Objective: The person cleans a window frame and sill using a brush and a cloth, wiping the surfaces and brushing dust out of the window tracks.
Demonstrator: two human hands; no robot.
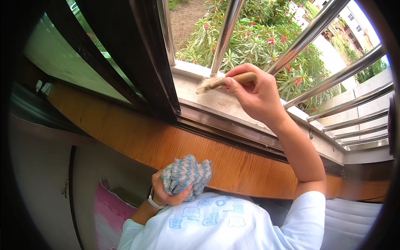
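My right hand [257, 93] grips the wooden handle of a small brush [240, 78] between thumb and fingers. Its pale, frayed bristles [207, 84] are over the outer window ledge [225, 100], close to the foot of a metal bar; whether they touch the ledge I cannot tell. Close to my chest, my left hand [168, 192] is closed around a bunched blue-and-grey striped cloth [187, 176]. That cloth is in front of the edge of the wooden windowsill [137, 140]. A watch [153, 198] is on my left wrist.
Shiny metal bars [309, 34] stand along the ledge's outer side, with flowering bushes [250, 40] beyond. A dark-framed sliding window [125, 56] is at the left, above its track [231, 125]. Small clear objects [46, 88] sit at the sill's far left end.
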